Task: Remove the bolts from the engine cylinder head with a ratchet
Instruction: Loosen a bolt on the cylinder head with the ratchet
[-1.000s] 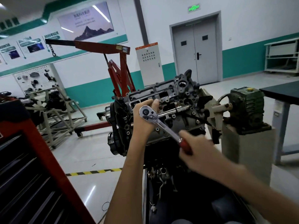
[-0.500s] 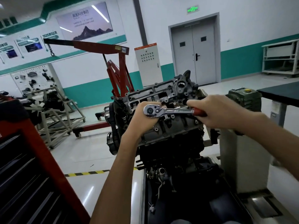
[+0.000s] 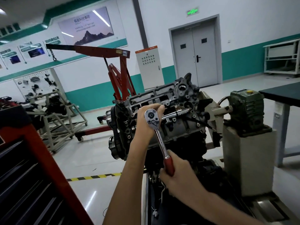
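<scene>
Your left hand (image 3: 146,118) cups the ratchet (image 3: 156,129) at its head, surely to keep the extension bar (image 3: 177,113) square in the tilted cylinder head (image 3: 162,95) ahead, while your right hand (image 3: 177,175) clenches the red handle low for leverage, the bolt itself hidden.

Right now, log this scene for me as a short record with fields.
tool: chrome ratchet with red handle, on a long extension bar
workpiece: grey metal engine cylinder head
left hand: holds the ratchet's head
right hand: grips the red handle, which points down toward the person
behind: red steel engine hoist
</scene>
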`<state>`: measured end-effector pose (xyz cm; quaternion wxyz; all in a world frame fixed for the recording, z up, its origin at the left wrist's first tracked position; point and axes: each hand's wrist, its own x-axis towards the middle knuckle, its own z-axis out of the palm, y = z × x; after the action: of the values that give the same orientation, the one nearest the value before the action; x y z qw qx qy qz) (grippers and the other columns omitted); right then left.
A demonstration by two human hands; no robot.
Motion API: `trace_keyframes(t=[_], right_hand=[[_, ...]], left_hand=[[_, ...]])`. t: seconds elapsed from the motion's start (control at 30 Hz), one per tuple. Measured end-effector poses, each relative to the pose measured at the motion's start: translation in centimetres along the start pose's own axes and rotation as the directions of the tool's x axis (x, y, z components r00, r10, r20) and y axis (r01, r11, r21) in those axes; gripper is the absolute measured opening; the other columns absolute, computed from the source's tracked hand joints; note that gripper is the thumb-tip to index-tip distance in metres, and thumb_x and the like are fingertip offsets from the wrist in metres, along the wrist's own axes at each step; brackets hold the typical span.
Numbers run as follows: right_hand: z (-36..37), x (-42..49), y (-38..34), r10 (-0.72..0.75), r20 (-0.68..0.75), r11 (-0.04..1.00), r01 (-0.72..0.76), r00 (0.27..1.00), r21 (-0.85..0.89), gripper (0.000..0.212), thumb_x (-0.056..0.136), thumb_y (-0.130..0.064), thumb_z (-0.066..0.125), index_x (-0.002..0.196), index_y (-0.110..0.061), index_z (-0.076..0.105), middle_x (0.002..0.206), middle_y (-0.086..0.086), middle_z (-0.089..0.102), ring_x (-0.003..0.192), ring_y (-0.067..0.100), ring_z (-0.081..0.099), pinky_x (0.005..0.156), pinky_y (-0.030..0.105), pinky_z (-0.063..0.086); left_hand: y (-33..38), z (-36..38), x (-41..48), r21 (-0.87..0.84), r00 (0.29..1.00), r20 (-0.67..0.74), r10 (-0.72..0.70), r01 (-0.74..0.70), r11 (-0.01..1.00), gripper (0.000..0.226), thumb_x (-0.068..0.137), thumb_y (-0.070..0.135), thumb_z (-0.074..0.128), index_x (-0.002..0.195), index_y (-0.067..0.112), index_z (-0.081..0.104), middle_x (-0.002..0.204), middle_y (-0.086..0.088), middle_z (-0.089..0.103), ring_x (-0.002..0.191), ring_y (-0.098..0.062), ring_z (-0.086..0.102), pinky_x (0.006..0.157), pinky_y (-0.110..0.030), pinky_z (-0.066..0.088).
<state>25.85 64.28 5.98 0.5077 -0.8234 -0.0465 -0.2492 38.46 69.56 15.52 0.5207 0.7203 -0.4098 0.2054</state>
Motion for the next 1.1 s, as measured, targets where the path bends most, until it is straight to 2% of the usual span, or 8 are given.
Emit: trace_keyframes(t=[0.13,0.3,0.4,0.53,0.7,0.9,1.03,1.1], right_hand=[[-8.0,3.0,-0.6,-0.085,0.242,0.901,0.178,0.967,-0.396,0.018,0.078,-0.007,0.057,0.084,-0.022,0.051,0.063,-0.001,0.054,0.047,0.012,0.053,0.046,0.02,0.042],[-14.4,8.4,-2.8,-0.263,0.256,0.436,0.351,0.93,-0.828,0.016,0.082,-0.015,0.056,0.097,-0.021,0.053,0.057,-0.013,0.047,0.05,-0.001,0.048,0.047,0.013,0.035],[-12.5,6.6,-1.3,-0.158,0.219,0.622,0.269,0.963,-0.735,0.019,0.082,-0.011,0.057,0.093,-0.025,0.05,0.061,-0.013,0.05,0.049,-0.004,0.05,0.045,0.013,0.042],[-5.3,1.3,0.3,-0.09,0.05,0.965,0.1,0.995,-0.241,0.023,0.076,-0.008,0.061,0.07,-0.021,0.043,0.051,-0.007,0.046,0.04,0.006,0.041,0.043,0.023,0.037],[1.3,-0.6,-0.2,0.062,-0.088,0.977,-0.042,0.994,0.21,0.029,0.079,-0.002,0.058,0.069,-0.025,0.043,0.051,-0.003,0.039,0.038,0.01,0.038,0.041,0.025,0.039],[-8.0,3.1,-0.8,-0.114,0.258,0.919,0.201,0.959,-0.339,0.03,0.077,-0.003,0.059,0.073,-0.03,0.046,0.058,-0.005,0.05,0.041,0.004,0.046,0.042,0.015,0.037],[-13.4,7.7,-2.9,-0.23,0.323,0.526,0.396,0.918,-0.752,0.02,0.082,-0.013,0.056,0.083,-0.03,0.045,0.053,-0.013,0.046,0.043,-0.001,0.048,0.039,0.014,0.037],[-13.8,7.8,-2.7,-0.241,0.288,0.498,0.373,0.927,-0.783,0.016,0.082,-0.013,0.055,0.084,-0.026,0.046,0.054,-0.014,0.045,0.047,-0.002,0.049,0.041,0.013,0.037]], left_hand=[[-0.6,-2.0,-0.1,-0.022,0.991,0.137,-0.007,0.01,1.0,0.037,0.092,0.01,0.062,0.058,0.001,0.054,0.045,0.013,0.038,0.045,0.0,0.036,0.051,-0.013,0.028],[-0.3,-2.2,0.2,-0.011,0.979,0.192,0.061,-0.06,0.998,0.043,0.094,0.014,0.06,0.061,-0.011,0.048,0.05,0.003,0.033,0.048,-0.006,0.027,0.05,-0.021,0.026],[-0.6,-0.9,-0.2,-0.082,0.998,0.038,0.05,-0.047,0.996,0.044,0.096,0.01,0.057,0.059,-0.01,0.045,0.05,0.003,0.033,0.049,-0.009,0.028,0.051,-0.027,0.025],[-0.4,1.2,-0.3,-0.18,0.991,-0.133,0.018,-0.042,0.983,0.044,0.095,0.005,0.056,0.053,0.009,0.04,0.046,0.014,0.032,0.046,-0.002,0.026,0.048,-0.022,0.024],[0.2,2.4,0.1,-0.173,0.991,-0.135,0.011,-0.035,0.984,0.044,0.095,0.004,0.054,0.055,0.006,0.037,0.051,0.009,0.027,0.047,-0.002,0.022,0.049,-0.023,0.022],[-0.6,-1.1,-0.6,-0.156,0.997,-0.042,0.062,-0.067,0.985,0.045,0.094,0.002,0.056,0.052,0.013,0.044,0.047,0.014,0.036,0.044,0.001,0.034,0.049,-0.009,0.028],[-0.2,-1.5,-0.3,-0.102,0.999,0.022,0.049,-0.046,0.994,0.05,0.096,0.007,0.056,0.051,0.017,0.035,0.046,0.012,0.031,0.046,-0.004,0.026,0.049,-0.018,0.024],[-0.4,-0.7,-0.5,-0.149,0.999,-0.036,0.037,-0.042,0.988,0.047,0.096,0.007,0.055,0.053,0.007,0.038,0.048,0.01,0.031,0.047,-0.005,0.026,0.049,-0.019,0.024]])
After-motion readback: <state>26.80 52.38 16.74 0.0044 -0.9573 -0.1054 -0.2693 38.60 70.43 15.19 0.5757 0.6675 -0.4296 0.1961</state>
